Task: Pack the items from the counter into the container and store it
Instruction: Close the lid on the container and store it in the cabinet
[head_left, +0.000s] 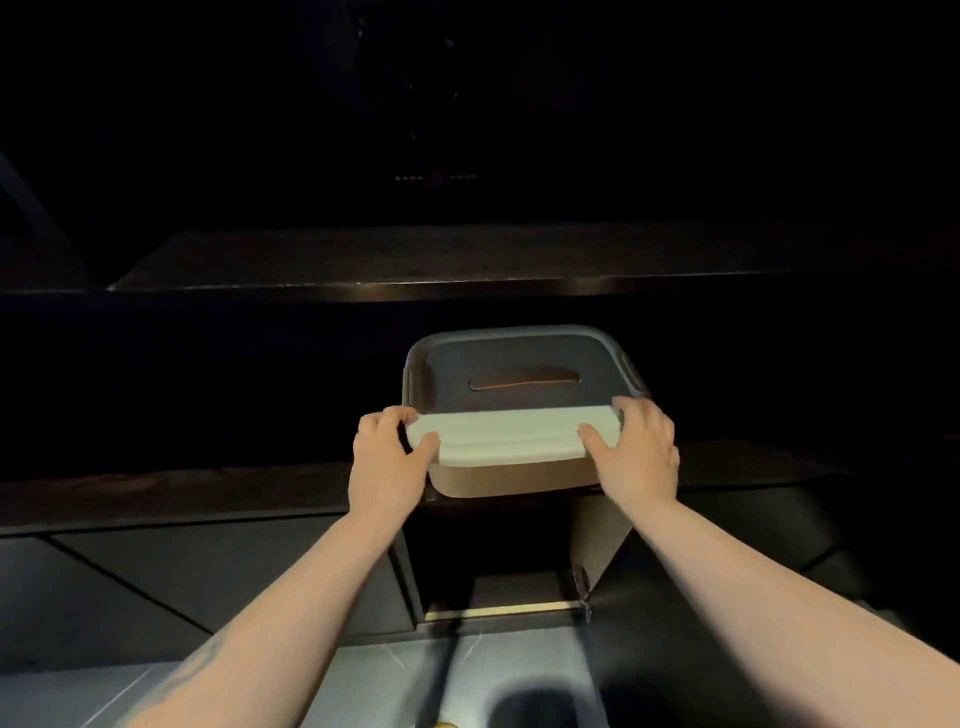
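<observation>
A grey plastic container (524, 364) with a slot handle in its far wall sits at the front edge of the dark counter (208, 488). Its pale near rim (509, 434) catches the light. My left hand (387, 457) grips the rim's left corner, thumb on top. My right hand (636, 447) grips the right corner in the same way. The inside of the container is in shadow, and I cannot see what lies in it.
Below the container an open cabinet compartment (498, 566) gapes, its door (605, 540) swung out to the right. Closed dark cabinet fronts (218, 582) run to the left. A dark shelf or ledge (415, 270) spans the back. The room is very dim.
</observation>
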